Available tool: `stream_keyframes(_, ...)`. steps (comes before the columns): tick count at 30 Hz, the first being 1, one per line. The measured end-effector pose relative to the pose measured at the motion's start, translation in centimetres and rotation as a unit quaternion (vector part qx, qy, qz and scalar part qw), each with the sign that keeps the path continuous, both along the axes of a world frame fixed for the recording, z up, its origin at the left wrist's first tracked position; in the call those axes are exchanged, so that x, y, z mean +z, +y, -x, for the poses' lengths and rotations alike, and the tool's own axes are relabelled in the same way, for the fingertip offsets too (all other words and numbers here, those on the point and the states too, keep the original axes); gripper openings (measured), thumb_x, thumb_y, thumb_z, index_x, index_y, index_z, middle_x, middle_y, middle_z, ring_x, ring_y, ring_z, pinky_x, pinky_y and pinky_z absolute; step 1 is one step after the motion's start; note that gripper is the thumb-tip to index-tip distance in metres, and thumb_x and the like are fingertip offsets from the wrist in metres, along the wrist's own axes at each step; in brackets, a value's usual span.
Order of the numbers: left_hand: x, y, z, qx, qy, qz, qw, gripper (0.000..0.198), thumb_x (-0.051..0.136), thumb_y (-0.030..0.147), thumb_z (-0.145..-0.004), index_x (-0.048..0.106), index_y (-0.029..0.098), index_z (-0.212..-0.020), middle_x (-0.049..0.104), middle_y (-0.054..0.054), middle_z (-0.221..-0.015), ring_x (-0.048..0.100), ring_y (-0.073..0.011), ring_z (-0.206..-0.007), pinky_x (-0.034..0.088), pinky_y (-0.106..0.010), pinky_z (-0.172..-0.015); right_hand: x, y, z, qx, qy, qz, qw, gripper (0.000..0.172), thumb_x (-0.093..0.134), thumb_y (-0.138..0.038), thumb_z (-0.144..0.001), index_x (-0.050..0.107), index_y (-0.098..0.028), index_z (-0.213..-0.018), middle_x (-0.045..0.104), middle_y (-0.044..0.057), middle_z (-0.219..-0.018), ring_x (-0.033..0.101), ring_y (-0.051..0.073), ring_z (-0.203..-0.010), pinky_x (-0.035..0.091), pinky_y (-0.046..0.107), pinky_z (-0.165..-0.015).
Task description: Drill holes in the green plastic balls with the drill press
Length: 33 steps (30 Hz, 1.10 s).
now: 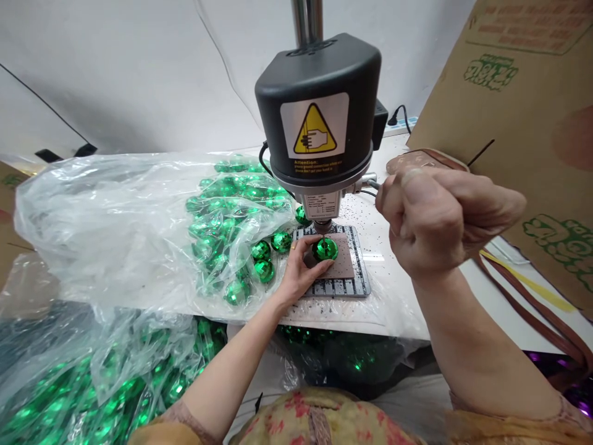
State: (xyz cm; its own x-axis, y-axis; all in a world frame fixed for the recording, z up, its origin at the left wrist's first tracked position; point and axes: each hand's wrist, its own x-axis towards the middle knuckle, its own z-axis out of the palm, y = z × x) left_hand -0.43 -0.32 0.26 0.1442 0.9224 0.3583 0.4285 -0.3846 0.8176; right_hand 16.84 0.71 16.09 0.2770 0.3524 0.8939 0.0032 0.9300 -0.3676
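Note:
A shiny green faceted ball point(325, 250) rests on a brownish pad point(343, 262) on the slotted metal base point(362, 285) of a small drill press point(319, 123). My left hand point(301, 266) grips the ball from its left side, thumb in front and fingers behind. Straight above it, the drill bit reaches down to the ball's top; whether it has gone in I cannot tell. My right hand point(430, 216) is closed in a fist around the press's lever point(370, 182), to the right of the motor housing. Most of the lever is hidden by the fingers.
Several green balls point(264, 271) lie left of the base, many under a clear plastic bag point(115, 216). More bagged balls point(115, 395) sit below the table edge. A cardboard box point(523, 123) stands at right. Dark shavings dot the white table point(389, 278).

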Motion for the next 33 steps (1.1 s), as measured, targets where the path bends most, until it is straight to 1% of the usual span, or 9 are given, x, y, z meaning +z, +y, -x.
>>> stream_keyframes(2,0.0,0.0,0.0,-0.001,-0.002,0.001,1.0,0.046,0.077,0.035,-0.083,0.058,0.024,-0.123,0.061,-0.007,-0.123,0.056,-0.024,-0.117,0.043,-0.04,-0.103,-0.2,-0.2,-0.1,0.001,-0.008,0.01,1.0,0.056,0.06,-0.022,-0.088,0.021,-0.019,-0.048,0.027,-0.004,-0.045,0.026,0.006,-0.04,0.018,0.032,-0.046)
stream_keyframes(5,-0.1,0.0,-0.1,-0.001,-0.005,0.0,1.0,0.047,0.077,0.035,-0.082,0.058,0.024,-0.124,0.061,-0.007,-0.123,0.056,-0.0245,-0.118,0.043,-0.04,-0.103,-0.4,-0.3,-0.2,-0.009,-0.012,0.021,1.0,0.055,0.061,-0.02,-0.086,0.022,-0.019,-0.047,0.025,-0.004,-0.046,0.022,0.007,-0.041,0.017,0.033,-0.046)
stream_keyframes(7,-0.1,0.0,-0.1,-0.002,-0.007,-0.002,1.0,0.046,0.077,0.035,-0.082,0.058,0.025,-0.124,0.061,-0.007,-0.123,0.056,-0.0245,-0.118,0.044,-0.04,-0.102,-0.5,-0.2,-0.1,-0.007,-0.008,0.005,1.0,0.053,0.061,-0.017,-0.084,0.023,-0.019,-0.048,0.025,-0.004,-0.046,0.022,0.006,-0.042,0.018,0.033,-0.045)
stream_keyframes(10,-0.2,0.1,-0.1,-0.003,-0.013,-0.003,1.0,0.046,0.076,0.035,-0.083,0.058,0.025,-0.123,0.061,-0.007,-0.124,0.056,-0.0242,-0.117,0.043,-0.04,-0.103,-0.6,0.0,0.1,0.006,0.001,-0.035,0.999,0.051,0.06,-0.011,-0.082,0.02,-0.019,-0.051,0.023,-0.005,-0.048,0.022,0.005,-0.043,0.019,0.03,-0.044)
stream_keyframes(13,-0.2,0.1,-0.1,-0.004,-0.015,-0.004,1.0,0.046,0.077,0.034,-0.082,0.058,0.025,-0.123,0.061,-0.007,-0.123,0.056,-0.0246,-0.118,0.043,-0.04,-0.103,-0.8,0.0,0.2,-0.003,-0.005,-0.058,0.998,0.049,0.059,-0.007,-0.08,0.019,-0.019,-0.054,0.023,-0.006,-0.05,0.023,0.004,-0.042,0.019,0.027,-0.043)
stream_keyframes(16,-0.4,0.2,0.0,-0.007,-0.022,-0.006,1.0,0.046,0.078,0.034,-0.082,0.058,0.026,-0.123,0.061,-0.007,-0.123,0.055,-0.0251,-0.119,0.043,-0.04,-0.104,-1.2,-0.1,0.0,-0.011,-0.021,-0.06,0.998,0.048,0.058,-0.003,-0.078,0.02,-0.019,-0.055,0.023,-0.006,-0.052,0.026,0.003,-0.043,0.02,0.026,-0.043)
stream_keyframes(21,-0.8,0.3,0.0,-0.017,-0.048,0.01,0.999,0.047,0.078,0.034,-0.081,0.059,0.026,-0.123,0.06,-0.008,-0.126,0.055,-0.0256,-0.12,0.043,-0.042,-0.106,-2.1,-0.1,-0.5,-0.011,-0.042,-0.06,0.997,0.047,0.057,-0.001,-0.077,0.02,-0.019,-0.054,0.022,-0.005,-0.053,0.031,0.004,-0.043,0.027,0.027,-0.043)
stream_keyframes(30,-0.5,0.1,-0.1,-0.009,-0.046,0.015,0.999,0.047,0.078,0.036,-0.081,0.059,0.025,-0.123,0.06,-0.008,-0.125,0.055,-0.0248,-0.119,0.042,-0.042,-0.106,-2.8,0.4,-0.9,0.011,-0.08,-0.113,0.99,0.045,0.056,0.005,-0.069,0.02,-0.02,-0.056,0.022,-0.007,-0.054,0.027,0.004,-0.043,0.024,0.026,-0.043)
stream_keyframes(33,-0.3,0.0,-0.1,-0.006,-0.045,0.018,0.999,0.046,0.077,0.036,-0.081,0.059,0.024,-0.122,0.06,-0.008,-0.125,0.056,-0.0247,-0.119,0.043,-0.042,-0.105,-3.2,0.5,-1.1,0.032,-0.108,-0.144,0.983,0.047,0.055,0.007,-0.065,0.018,-0.02,-0.056,0.019,-0.007,-0.056,0.021,0.003,-0.043,0.02,0.026,-0.043)
